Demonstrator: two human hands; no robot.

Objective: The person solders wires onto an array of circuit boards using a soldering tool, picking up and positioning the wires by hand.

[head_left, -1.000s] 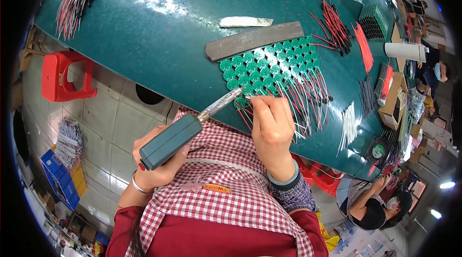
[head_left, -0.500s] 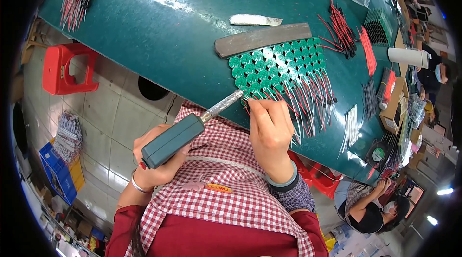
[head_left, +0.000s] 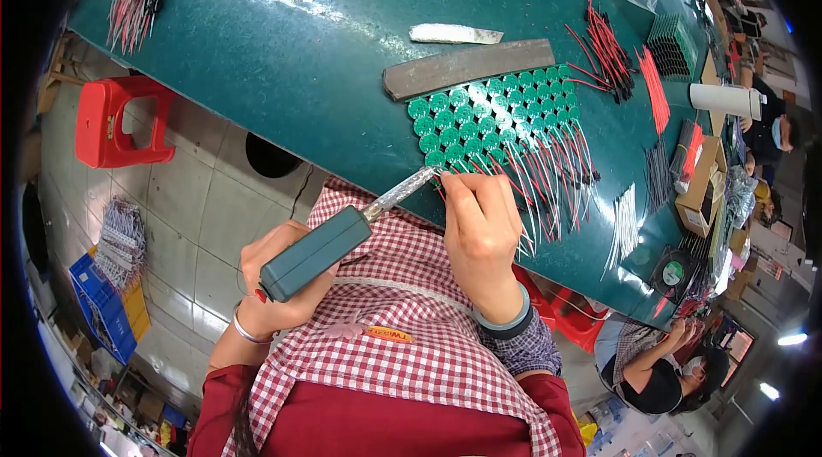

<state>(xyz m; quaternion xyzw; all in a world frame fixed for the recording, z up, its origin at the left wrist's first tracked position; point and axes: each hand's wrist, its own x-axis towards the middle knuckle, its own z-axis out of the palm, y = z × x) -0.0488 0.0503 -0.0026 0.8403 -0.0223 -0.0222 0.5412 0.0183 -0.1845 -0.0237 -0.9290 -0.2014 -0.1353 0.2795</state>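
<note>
My left hand is wrapped round the dark green body of a soldering gun, whose silvery barrel points up and to the right. Its tip is at the lower left corner of a panel of round green circuit boards, close to my right fingertips. My right hand is closed in a pinch on a thin wire at that same corner; the fingers hide most of it. Along the panel's near edge, several red and white wires hang off the boards toward me.
Against the panel's far side lies a grey-brown bar, with a whitish strip beyond. Loose red wires, white wires and a cardboard box lie rightward. A red stool stands left; a co-worker sits at right.
The soldering gun has shifted slightly right and down, its tip now just below the panel's corner boards. My right hand keeps almost the same place and pinch.
</note>
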